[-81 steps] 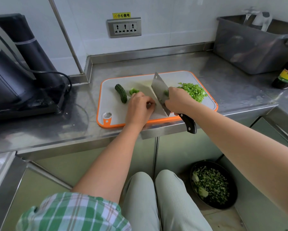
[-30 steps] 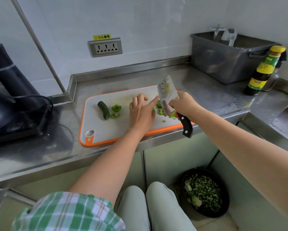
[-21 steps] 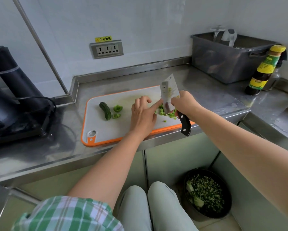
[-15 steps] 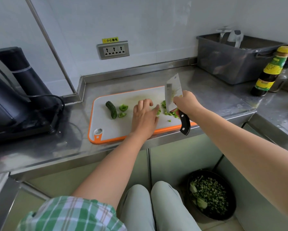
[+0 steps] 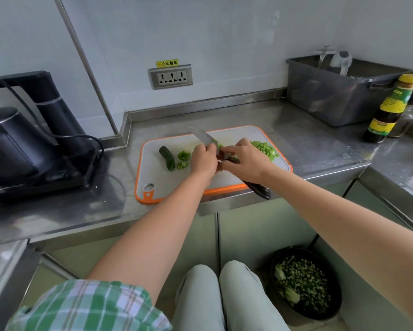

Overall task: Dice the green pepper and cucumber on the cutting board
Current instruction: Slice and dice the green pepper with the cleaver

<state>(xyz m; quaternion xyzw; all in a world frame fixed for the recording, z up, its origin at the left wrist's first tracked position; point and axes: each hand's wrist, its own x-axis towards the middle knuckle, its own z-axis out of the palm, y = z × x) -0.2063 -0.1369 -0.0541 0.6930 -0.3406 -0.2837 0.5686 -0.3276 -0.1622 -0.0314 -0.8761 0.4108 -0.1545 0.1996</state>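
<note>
Floor bowl (image 5: pixel 336 299): dark, chopped greens inside, low right
Right hand (image 5: pixel 246 163): wrapped round knife (image 5: pixel 204 137) handle, blade angled far-left above board
Left hand (image 5: pixel 204 158): fingers bent against blade; pinching or touching, cannot tell
Cutting board (image 5: pixel 157 177): pepper pieces (image 5: pixel 184 156), cucumber (image 5: pixel 167 158) left of hands; diced pepper (image 5: pixel 265 149) far right

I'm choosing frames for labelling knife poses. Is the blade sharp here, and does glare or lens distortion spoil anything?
Head view: the knife blade looks motion-smeared, its edge faint against the cutting board. Head view: the steel counter shows soft sheen, no blown-out glare. Head view: wide-angle distortion bows the counter's front edge and slants the wall strip.
</note>
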